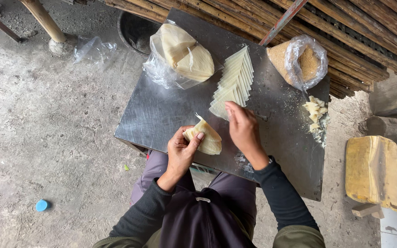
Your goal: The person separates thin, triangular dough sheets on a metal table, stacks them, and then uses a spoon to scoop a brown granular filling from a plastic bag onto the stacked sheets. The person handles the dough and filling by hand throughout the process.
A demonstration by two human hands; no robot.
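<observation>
A small stack of pale cream wrapper sheets (204,136), thin and roughly triangular, lies near the front edge of the metal table top, tilted with one corner pointing up and away. Just beyond it, a row of the same pale sheets (233,82) is fanned out in overlapping steps, running diagonally toward the back of the table, its nearest sheet lying flat and lowest in the fan.
</observation>
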